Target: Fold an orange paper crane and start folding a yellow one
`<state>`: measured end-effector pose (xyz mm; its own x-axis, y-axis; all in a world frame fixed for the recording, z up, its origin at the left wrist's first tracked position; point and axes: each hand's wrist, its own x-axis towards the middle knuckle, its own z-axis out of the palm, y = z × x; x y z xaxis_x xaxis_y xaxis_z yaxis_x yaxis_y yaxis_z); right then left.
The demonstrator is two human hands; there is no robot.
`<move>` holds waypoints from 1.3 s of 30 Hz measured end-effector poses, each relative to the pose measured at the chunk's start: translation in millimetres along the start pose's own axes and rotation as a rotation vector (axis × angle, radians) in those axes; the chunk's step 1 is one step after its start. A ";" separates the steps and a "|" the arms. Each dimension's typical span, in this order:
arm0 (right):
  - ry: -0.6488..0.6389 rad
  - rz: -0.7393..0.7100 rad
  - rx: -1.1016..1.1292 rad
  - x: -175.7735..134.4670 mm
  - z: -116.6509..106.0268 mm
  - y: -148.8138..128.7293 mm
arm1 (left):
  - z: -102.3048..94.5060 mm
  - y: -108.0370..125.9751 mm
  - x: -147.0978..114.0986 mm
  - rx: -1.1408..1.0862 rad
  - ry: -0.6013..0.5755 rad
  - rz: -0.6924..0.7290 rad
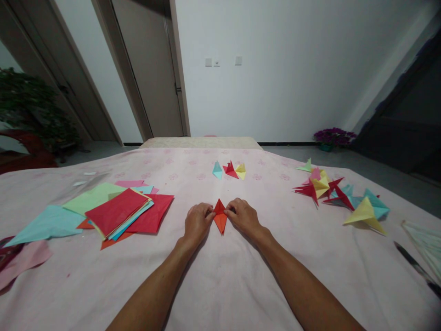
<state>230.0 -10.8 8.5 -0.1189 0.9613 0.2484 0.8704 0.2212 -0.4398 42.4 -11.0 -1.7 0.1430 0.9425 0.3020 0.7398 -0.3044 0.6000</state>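
A pink cloth (220, 285) is spread over the whole work surface. On its left side a loose stack of coloured sheets (117, 212) is laid, red uppermost, with a pale green sheet (90, 196) and a blue sheet (48, 223) fanned out beside it and a pink sheet (24, 258) at the near left edge. On the right a heap of folded paper figures (339, 195) is gathered, red, yellow and teal, well apart from the hands. Three small folded figures (229, 170) are set in a row farther back, near the middle of the cloth. A dark long tool (415, 266) is seen at the right edge, beside pale striped paper (425, 241); what it is cannot be told.

Nothing is placed between the hands and the piece being worked.

The left hand (197, 222) and the right hand (244, 217) are laid on the cloth at the centre. A small orange-red folded paper (220, 217) is held between them, its lower point directed at the viewer. Each hand's fingertips are pinched on an upper edge of it, the left from the left, the right from the right.

No containers are visible.
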 end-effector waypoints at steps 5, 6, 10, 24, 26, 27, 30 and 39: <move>-0.003 0.023 -0.064 -1.3 0.9 -1.4 | 1.3 2.9 3.1 0.131 0.015 -0.014; -0.003 0.026 -0.071 -1.5 1.4 -1.1 | 1.6 3.3 3.2 0.139 0.017 -0.018; 0.039 0.020 -0.053 -2.3 4.4 1.2 | 2.3 4.1 2.2 0.148 0.028 -0.023; 0.032 -0.117 -0.078 -2.9 5.3 2.7 | 2.4 5.7 -1.2 0.123 0.026 0.025; 0.031 -0.124 -0.096 -2.8 5.3 2.7 | 3.9 5.3 -1.6 0.145 0.011 0.049; 0.028 -0.126 -0.106 -2.8 5.2 2.5 | 5.1 4.8 -1.8 0.157 0.004 0.058; 0.018 -0.122 -0.135 -2.5 4.6 1.6 | 9.9 2.4 -2.9 0.188 -0.010 0.091; 0.011 -0.161 -0.184 -3.4 2.5 -0.5 | 17.1 -3.6 -8.8 0.278 -0.103 0.206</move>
<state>228.8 -13.7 5.7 -0.2587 0.9140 0.3125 0.9130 0.3370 -0.2298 49.7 -15.9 -19.2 0.3626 0.8786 0.3107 0.8371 -0.4536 0.3057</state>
